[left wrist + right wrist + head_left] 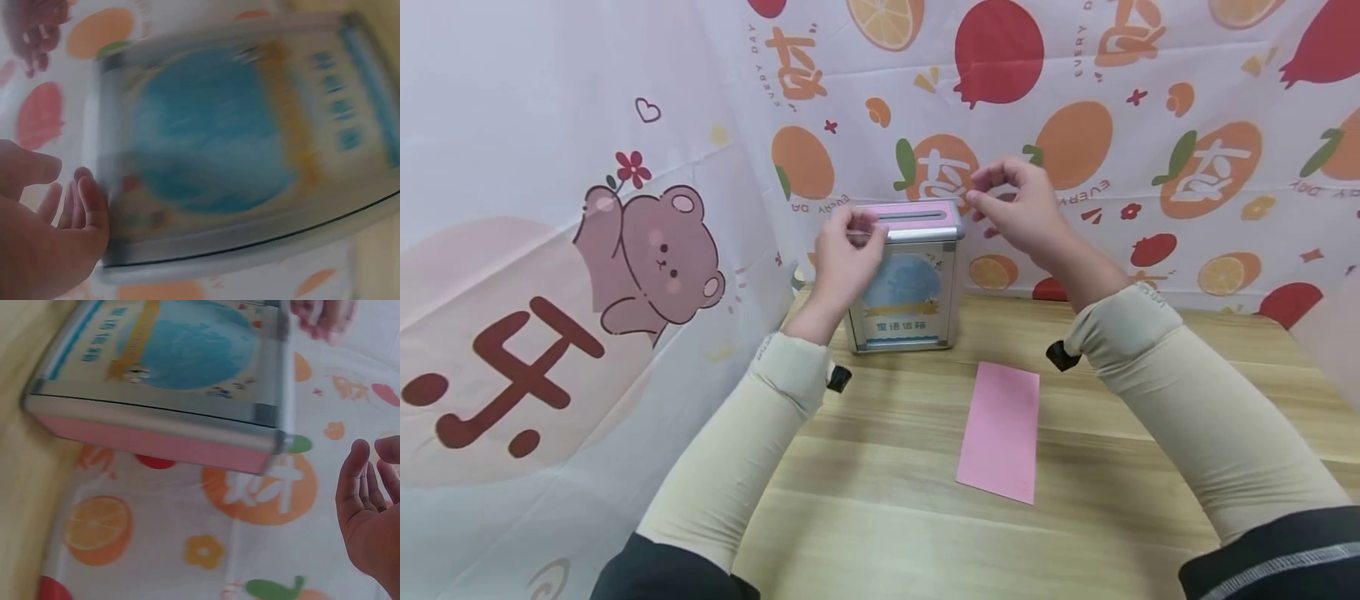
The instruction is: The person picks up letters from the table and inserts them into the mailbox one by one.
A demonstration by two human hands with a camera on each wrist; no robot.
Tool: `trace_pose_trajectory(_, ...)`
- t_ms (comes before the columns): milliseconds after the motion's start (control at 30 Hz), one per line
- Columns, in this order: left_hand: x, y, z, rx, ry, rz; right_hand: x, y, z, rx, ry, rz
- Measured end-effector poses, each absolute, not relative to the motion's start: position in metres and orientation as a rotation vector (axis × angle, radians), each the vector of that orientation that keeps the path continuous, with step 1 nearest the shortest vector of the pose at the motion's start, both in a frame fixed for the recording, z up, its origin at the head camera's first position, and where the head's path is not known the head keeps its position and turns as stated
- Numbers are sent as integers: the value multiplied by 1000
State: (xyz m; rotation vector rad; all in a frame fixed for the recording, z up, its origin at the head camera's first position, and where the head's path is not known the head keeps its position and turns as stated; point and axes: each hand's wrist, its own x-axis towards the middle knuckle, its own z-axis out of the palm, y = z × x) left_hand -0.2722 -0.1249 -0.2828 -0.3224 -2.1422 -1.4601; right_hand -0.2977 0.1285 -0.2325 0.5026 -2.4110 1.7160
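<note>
Pink-topped box [906, 279] at far table [880, 500] edge. Left hand [844, 254] at box's upper left corner, fingers loosely curled, empty. Right hand [1018, 204] above box's right, likewise empty. Pink paper [1000, 431] nearer, right.

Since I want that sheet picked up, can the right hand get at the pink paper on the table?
Probably yes. The right hand is raised beside the box, holding nothing, and the pink paper lies flat and uncovered on the table with nothing between them.
</note>
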Motion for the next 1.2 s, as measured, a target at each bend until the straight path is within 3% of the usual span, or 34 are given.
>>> trace_pose_trajectory(400,-251,-86,-370,-465,-2273,-1567,-287,152,-308,445,-2372,1854)
trace_pose_trajectory(700,-232,-72,-425,-441,-2682,-1631,-261,188,-363,117,-2647,1904)
trace_pose_trajectory(900,-215,-62,-449,-372,-2852,-1743,-251,210,-408,-133,-2854,1957)
trace_pose_trajectory(1200,-203,-52,-456,-287,-3023,-1729,-235,236,-444,-143,-2996,1844)
